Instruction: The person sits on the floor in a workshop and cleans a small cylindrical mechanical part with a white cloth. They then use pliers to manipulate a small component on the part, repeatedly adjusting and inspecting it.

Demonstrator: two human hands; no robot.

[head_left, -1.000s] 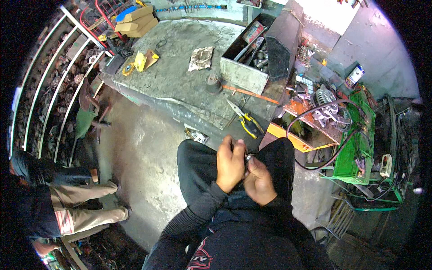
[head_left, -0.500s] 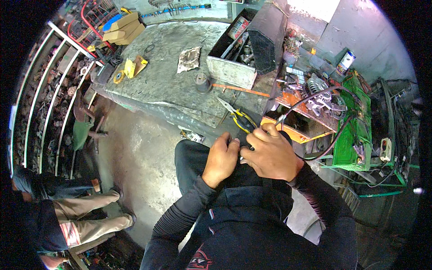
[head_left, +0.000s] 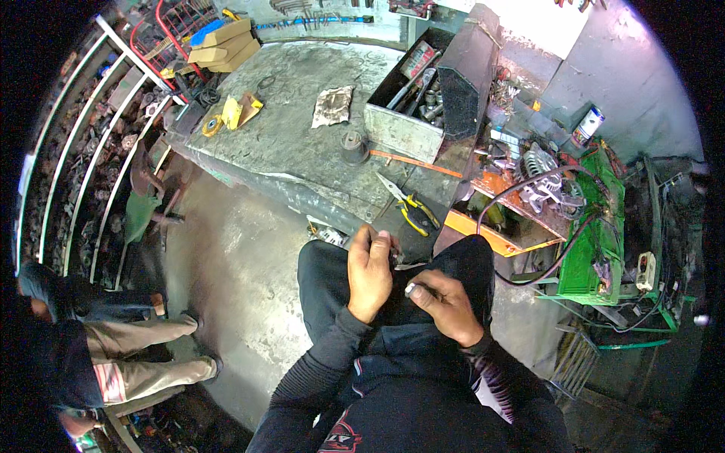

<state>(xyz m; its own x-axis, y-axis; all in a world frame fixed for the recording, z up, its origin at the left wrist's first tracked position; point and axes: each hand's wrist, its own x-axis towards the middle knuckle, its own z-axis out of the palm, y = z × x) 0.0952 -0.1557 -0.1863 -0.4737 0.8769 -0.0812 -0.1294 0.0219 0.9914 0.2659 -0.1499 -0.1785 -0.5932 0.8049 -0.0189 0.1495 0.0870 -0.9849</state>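
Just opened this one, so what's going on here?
A seated person has both bare hands in front of them, a little apart. The right hand pinches a small pale piece; the left hand has its fingers curled, and whether it holds anything is unclear. Ahead on the worktop lie yellow-and-black pliers, with an open toolbox beyond. Another person's legs show at the left.

The person wears a black long-sleeved top (a red-outlined emblem on its front) and black trousers.
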